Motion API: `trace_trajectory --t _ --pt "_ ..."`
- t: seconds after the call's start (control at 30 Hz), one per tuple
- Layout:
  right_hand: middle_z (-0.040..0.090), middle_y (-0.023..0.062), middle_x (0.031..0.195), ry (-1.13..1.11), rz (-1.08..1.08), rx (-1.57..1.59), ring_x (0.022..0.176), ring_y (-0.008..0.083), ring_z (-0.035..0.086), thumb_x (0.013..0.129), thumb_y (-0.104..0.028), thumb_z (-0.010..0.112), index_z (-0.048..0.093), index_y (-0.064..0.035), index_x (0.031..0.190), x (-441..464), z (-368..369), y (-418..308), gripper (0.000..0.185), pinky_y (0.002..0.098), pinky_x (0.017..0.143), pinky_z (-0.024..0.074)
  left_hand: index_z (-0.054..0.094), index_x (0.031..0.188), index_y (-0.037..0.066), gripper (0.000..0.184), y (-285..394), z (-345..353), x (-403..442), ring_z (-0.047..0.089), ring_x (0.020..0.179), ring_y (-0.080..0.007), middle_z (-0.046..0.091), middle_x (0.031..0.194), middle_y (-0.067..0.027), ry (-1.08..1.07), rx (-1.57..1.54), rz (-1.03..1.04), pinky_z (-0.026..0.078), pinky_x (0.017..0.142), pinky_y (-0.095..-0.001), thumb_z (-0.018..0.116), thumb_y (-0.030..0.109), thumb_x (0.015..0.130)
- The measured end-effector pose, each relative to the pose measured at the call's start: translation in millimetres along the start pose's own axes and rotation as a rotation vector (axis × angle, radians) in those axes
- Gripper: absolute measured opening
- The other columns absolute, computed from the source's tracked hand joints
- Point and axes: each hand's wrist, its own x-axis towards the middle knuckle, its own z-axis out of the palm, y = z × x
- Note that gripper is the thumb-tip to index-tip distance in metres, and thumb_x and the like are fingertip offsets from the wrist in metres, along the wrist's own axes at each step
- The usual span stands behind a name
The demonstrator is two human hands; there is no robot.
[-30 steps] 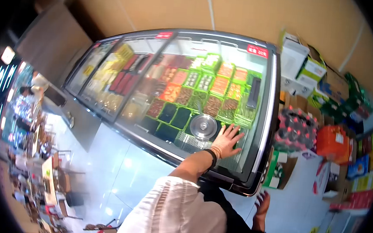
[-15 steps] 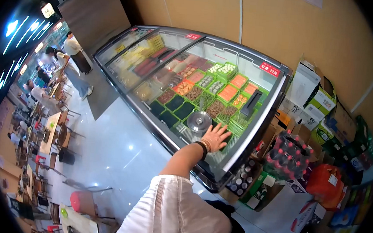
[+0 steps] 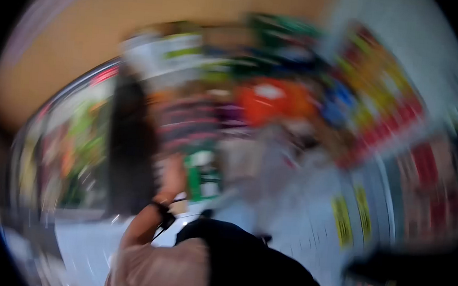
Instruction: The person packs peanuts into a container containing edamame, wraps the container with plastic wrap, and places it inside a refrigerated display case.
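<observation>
My left hand (image 3: 172, 173) reaches forward from the left of my body, smeared by motion, so its fingers cannot be read. A dark band (image 3: 162, 213) sits on its wrist. The hand is nearest to a green and white box (image 3: 203, 174) and a shrink-wrapped pack of bottles (image 3: 187, 120); whether it touches either I cannot tell. To its left stands the display freezer (image 3: 129, 146), its dark end side facing the boxes. My right hand is out of view.
Behind the bottles are stacked cartons (image 3: 163, 58) and an orange-red bag (image 3: 272, 101). A blurred yellow and red poster or panel (image 3: 378, 95) stands at the right. Yellow labels (image 3: 341, 221) show on a pale surface, and shiny floor (image 3: 86, 244) lies at lower left.
The view has swung right, from the freezer's food trays to the stacked goods beside it. My left hand, spread over the freezer's glass before, is now off it and near the boxes.
</observation>
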Motion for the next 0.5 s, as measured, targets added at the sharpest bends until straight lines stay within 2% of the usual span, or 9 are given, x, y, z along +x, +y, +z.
trace_trajectory --t 0.1,0.17,0.2,0.23,0.37,0.4,0.43,0.47,0.5 --pt "0.068 0.0144 0.098 0.198 -0.030 0.212 0.088 0.0310 0.065 0.084 -0.056 0.064 0.056 -0.0099 0.118 -22.6 -64.5 78.0 0.057 0.0548 0.072 0.0499 0.057 0.118 -0.001 0.038 48.1 114.0 -34.5 0.055 0.110 -0.0421 0.059 0.117 -0.0250 -0.247 -0.220 0.147 0.042 0.097 -0.0480 0.059 0.013 0.083" --pt "0.069 0.0145 0.096 0.298 -0.088 0.417 0.086 0.0313 0.065 0.084 -0.055 0.066 0.057 -0.0103 0.117 -13.7 -102.3 128.2 0.056 0.0556 0.071 0.0502 0.059 0.117 -0.003 0.041 65.9 176.9 -71.6 0.055 0.110 -0.0422 0.060 0.116 -0.0249 -0.600 -0.248 -0.093 0.043 0.096 -0.0477 0.063 0.014 0.080" --pt "0.070 0.0146 0.095 0.328 -0.132 0.539 0.086 0.0314 0.065 0.084 -0.054 0.066 0.057 -0.0105 0.116 -4.7 -119.2 153.8 0.055 0.0559 0.071 0.0503 0.063 0.115 0.000 0.037 41.5 229.0 -91.8 0.058 0.106 -0.0423 0.063 0.111 -0.0245 -0.754 -0.045 0.011 0.045 0.093 -0.0476 0.062 0.014 0.081" --pt "0.070 0.0147 0.094 0.346 -0.153 0.629 0.085 0.0315 0.066 0.084 -0.054 0.067 0.057 -0.0107 0.116 4.1 -133.6 169.4 0.055 0.0563 0.070 0.0505 0.067 0.098 0.003 0.023 19.6 274.6 -103.8 0.061 0.094 -0.0424 0.065 0.095 -0.0223 -0.843 0.051 0.360 0.048 0.083 -0.0505 0.058 0.016 0.081" --pt "0.066 0.0081 0.090 0.375 0.159 0.654 0.072 0.0192 0.062 0.095 -0.043 0.047 0.057 -0.0067 0.112 -65.3 -187.3 107.5 0.041 0.0357 0.063 0.0463 0.050 0.066 0.002 0.018 97.7 327.2 -113.8 0.055 0.073 -0.0440 0.056 0.072 -0.0225 -1.124 -0.072 0.881 0.040 0.064 -0.0554 0.053 0.015 0.079" --pt "0.066 0.0078 0.089 0.376 0.236 0.669 0.073 0.0189 0.063 0.095 -0.041 0.047 0.058 -0.0065 0.109 -74.8 -203.2 87.0 0.039 0.0349 0.063 0.0463 0.051 0.067 0.004 0.016 120.1 339.1 -102.3 0.054 0.070 -0.0431 0.054 0.072 -0.0233 -1.308 0.035 0.524 0.038 0.061 -0.0542 0.051 0.014 0.079" --pt "0.066 0.0074 0.088 0.375 0.307 0.683 0.073 0.0186 0.063 0.095 -0.038 0.047 0.059 -0.0063 0.107 -75.5 -223.2 73.0 0.036 0.0341 0.062 0.0464 0.054 0.070 0.006 0.012 141.8 349.2 -90.5 0.053 0.070 -0.0422 0.053 0.072 -0.0241 -1.239 -0.041 0.431 0.035 0.059 -0.0535 0.052 0.015 0.078" --pt "0.069 0.0087 0.099 0.338 0.329 0.663 0.087 0.0216 0.066 0.097 -0.039 0.042 0.061 -0.0069 0.113 -63.7 -241.0 79.7 0.040 0.0393 0.071 0.0518 0.055 0.071 0.007 0.012 170.5 346.7 -72.9 0.055 0.072 -0.0408 0.055 0.073 -0.0228 -1.144 -0.085 0.542 0.038 0.060 -0.0524 0.053 0.016 0.078" --pt "0.068 0.0082 0.096 0.317 0.282 0.675 0.083 0.0212 0.066 0.097 -0.040 0.043 0.060 -0.0074 0.112 -52.3 -259.0 86.4 0.040 0.0386 0.068 0.0514 0.057 0.071 0.008 0.012 199.9 349.0 -52.2 0.057 0.075 -0.0393 0.057 0.074 -0.0215 -1.041 -0.130 0.653 0.041 0.062 -0.0514 0.053 0.017 0.078"
